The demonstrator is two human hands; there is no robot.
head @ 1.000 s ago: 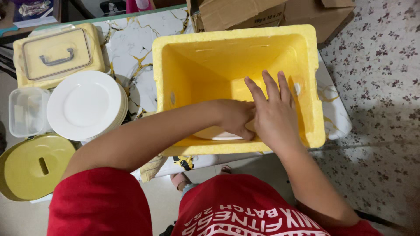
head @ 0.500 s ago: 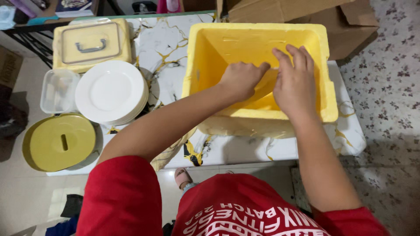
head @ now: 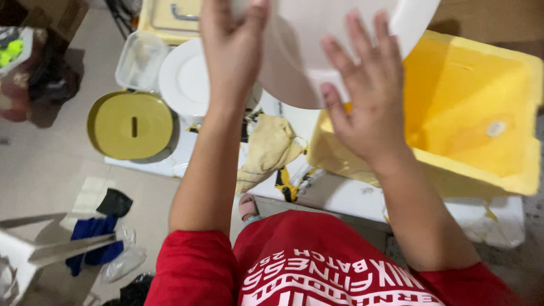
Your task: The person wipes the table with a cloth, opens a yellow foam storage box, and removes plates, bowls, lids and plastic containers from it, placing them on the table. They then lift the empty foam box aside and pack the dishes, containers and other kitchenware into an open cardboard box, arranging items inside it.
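Both my hands have come up out of the yellow foam box [head: 481, 130] since a moment ago, and they now carry a white plate [head: 334, 39] raised high in front of me, where before they were down inside the box working at it. My left hand [head: 232, 51] is closed on the plate's left edge, fingers curled over the rim, and my right hand [head: 368, 102] lies spread flat against its underside, fingers splayed. The plate is tilted and its top runs out of view. The box now sits to my right on the marbled table [head: 340, 195], its near rim just under my right wrist, its inside showing only a small pale disc. To my left the stack of white plates [head: 184, 79] is partly hidden behind my left forearm, with a clear lidded tub [head: 139, 59] and a round olive lid [head: 133, 124] just beside it. A crumpled yellowish cloth [head: 269, 150] hangs at the table's near edge between my arms.
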